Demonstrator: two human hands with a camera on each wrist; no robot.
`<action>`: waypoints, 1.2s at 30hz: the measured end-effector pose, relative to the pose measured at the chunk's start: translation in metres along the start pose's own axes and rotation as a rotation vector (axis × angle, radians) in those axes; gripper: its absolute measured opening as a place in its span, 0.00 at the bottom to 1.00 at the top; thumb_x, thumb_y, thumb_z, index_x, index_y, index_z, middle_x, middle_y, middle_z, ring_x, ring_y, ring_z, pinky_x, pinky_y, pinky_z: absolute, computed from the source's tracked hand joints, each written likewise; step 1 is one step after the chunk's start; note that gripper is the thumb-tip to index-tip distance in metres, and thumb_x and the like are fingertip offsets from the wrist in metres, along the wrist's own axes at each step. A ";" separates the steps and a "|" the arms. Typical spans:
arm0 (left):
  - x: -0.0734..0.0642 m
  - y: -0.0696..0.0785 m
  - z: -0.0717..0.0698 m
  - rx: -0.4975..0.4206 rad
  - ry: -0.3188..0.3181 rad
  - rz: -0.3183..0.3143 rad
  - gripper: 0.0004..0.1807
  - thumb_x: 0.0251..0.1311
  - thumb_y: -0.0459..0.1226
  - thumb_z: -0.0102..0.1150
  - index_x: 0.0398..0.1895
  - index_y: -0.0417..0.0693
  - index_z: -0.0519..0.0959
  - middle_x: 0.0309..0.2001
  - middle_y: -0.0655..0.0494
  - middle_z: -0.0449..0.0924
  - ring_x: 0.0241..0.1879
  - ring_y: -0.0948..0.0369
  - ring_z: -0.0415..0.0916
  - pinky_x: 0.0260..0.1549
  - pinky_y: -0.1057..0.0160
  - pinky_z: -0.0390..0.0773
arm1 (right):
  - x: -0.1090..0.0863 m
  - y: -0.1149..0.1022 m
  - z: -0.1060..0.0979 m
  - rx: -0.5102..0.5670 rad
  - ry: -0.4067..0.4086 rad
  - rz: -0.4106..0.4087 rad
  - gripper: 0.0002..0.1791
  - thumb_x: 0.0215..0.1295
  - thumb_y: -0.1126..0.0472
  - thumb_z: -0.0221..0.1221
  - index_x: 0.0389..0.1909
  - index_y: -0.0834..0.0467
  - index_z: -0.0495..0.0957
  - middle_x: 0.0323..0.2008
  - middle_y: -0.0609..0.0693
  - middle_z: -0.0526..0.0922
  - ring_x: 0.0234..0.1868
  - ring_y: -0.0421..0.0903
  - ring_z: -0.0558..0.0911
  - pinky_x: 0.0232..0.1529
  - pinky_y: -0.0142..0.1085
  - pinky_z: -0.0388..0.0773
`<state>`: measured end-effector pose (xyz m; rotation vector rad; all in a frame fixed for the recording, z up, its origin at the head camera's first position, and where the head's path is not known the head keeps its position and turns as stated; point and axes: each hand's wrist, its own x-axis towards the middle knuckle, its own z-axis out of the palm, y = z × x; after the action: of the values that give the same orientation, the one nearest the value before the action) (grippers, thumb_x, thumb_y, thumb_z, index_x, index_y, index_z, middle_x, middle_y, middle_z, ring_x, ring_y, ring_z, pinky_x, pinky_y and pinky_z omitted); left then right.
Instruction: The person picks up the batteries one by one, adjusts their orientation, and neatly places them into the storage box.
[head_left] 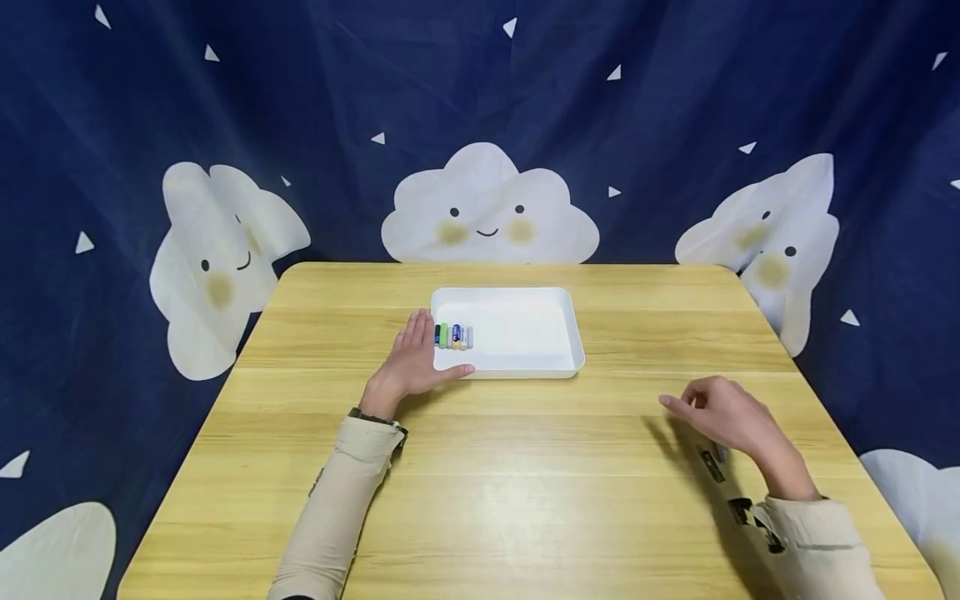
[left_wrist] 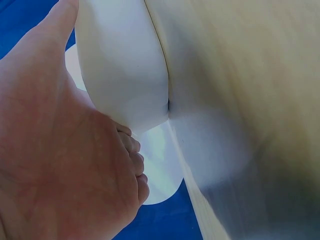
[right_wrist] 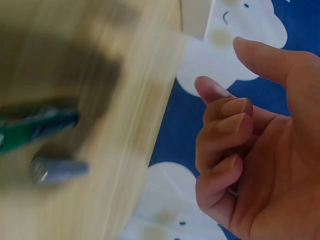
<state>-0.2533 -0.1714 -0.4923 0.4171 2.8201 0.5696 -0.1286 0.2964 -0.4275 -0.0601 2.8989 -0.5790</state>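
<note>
My left hand (head_left: 412, 358) rests along the left end of a white tray (head_left: 525, 333), fingers straight beside its wall and thumb stretched along the front rim. In the left wrist view the palm lies close against the tray's outer wall (left_wrist: 125, 65). Several small batteries (head_left: 456, 337) stand side by side in a row at the tray's left end, partly behind the fingers. Over the right of the table hovers my right hand (head_left: 727, 412), loosely curled and holding nothing. Beneath it lie a dark green battery (right_wrist: 40, 125) and a smaller grey cylinder (right_wrist: 57, 169), both blurred.
The wooden table (head_left: 510, 483) has rounded far corners. Behind it hangs a dark blue curtain (head_left: 315, 100) with white clouds and small triangles. The right sleeve (head_left: 813, 533) reaches over the table's right front.
</note>
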 end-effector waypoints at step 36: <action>0.000 0.002 0.001 0.004 0.004 -0.008 0.72 0.57 0.76 0.52 0.83 0.35 0.31 0.85 0.40 0.24 0.85 0.45 0.24 0.83 0.42 0.38 | -0.038 0.030 0.025 -0.124 -0.345 0.310 0.38 0.80 0.44 0.25 0.42 0.65 0.79 0.24 0.56 0.77 0.23 0.51 0.76 0.36 0.51 0.72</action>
<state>-0.2523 -0.1697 -0.4924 0.4059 2.8254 0.5640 -0.0872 0.3176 -0.4548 0.2434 2.5342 -0.2990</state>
